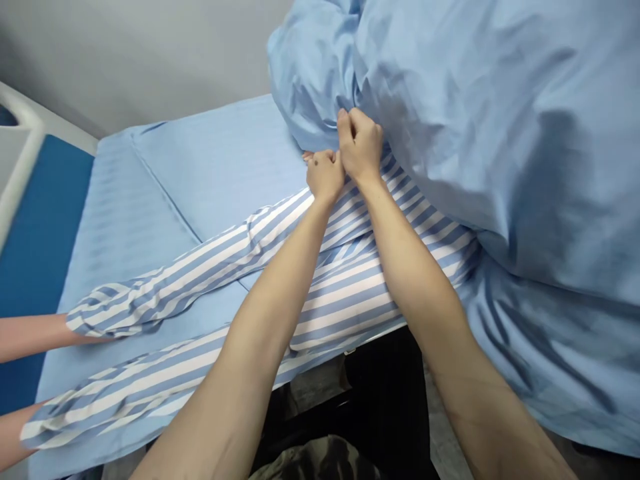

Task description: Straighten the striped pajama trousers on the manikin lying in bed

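Note:
A thick light-blue quilt [500, 120] is bunched over the upper part of a figure lying on the bed. At its lower left edge my right hand [361, 143] is closed, its curled fingers gripping the quilt's fabric. My left hand [325, 175] is closed right beside it, against the quilt's hem; its fingertips are hidden underneath. Below both hands are blue-and-white striped trousers [345, 293] on the figure's outstretched legs. A small bit of skin-coloured fingers shows just left of my left hand, under the quilt's edge.
A light-blue sheet [215, 153] covers the mattress. The bed's white and blue end board [40, 220] stands at the left, and a grey wall [150, 53] runs behind. Bare lower legs [30, 337] of the figure reach toward the board. Dark clothing and floor show below the bed's near edge.

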Available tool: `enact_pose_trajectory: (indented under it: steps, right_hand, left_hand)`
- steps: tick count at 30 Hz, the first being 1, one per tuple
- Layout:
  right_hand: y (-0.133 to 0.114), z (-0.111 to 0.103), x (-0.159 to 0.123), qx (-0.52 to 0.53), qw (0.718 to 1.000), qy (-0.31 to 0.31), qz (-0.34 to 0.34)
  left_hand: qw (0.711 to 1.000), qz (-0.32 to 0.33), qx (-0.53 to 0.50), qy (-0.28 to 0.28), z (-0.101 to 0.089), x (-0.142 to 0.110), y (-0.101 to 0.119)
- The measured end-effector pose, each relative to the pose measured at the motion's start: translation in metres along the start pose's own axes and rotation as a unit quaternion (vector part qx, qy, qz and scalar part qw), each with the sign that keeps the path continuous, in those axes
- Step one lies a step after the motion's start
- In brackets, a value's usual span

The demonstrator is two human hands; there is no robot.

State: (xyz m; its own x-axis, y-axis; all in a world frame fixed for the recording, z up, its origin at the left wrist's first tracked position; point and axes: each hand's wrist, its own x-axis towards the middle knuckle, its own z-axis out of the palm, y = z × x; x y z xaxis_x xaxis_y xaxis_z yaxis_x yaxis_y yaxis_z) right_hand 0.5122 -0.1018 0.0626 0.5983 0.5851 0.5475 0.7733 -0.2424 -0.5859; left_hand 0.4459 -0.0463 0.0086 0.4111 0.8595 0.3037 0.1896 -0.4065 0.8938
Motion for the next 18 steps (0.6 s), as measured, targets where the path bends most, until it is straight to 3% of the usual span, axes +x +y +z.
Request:
enact_pose_trajectory:
  steps: [3, 6, 9, 12, 15, 18]
  right_hand:
    - [0.005, -0.006, 0.000, -0.042, 0.999, 0.009, 0.011]
    - [0.022, 0.005, -0.002, -0.034, 0.998, -0.028, 0.051]
    - [0.035, 0.018, -0.005, -0.020, 0.995, -0.075, 0.061]
    - [0.035, 0.019, -0.008, -0.020, 0.994, -0.086, 0.067]
    - [0.027, 0.013, -0.011, -0.033, 0.993, -0.088, 0.077]
    - [0.018, 0.006, -0.016, -0.063, 0.990, -0.097, 0.080]
  left_hand:
    - [1.000, -0.001, 0.012, -0.014, 0.002, 0.002, 0.001]
    - [0.999, -0.003, 0.004, -0.032, -0.001, 0.000, 0.007]
    - [0.998, -0.033, -0.001, -0.054, -0.033, -0.012, 0.011]
    - [0.995, -0.088, 0.020, -0.052, -0.110, -0.041, 0.009]
    - [0.989, -0.119, 0.071, -0.041, -0.221, -0.082, 0.006]
    - [0.975, -0.148, 0.147, 0.077, -0.330, -0.130, 0.008]
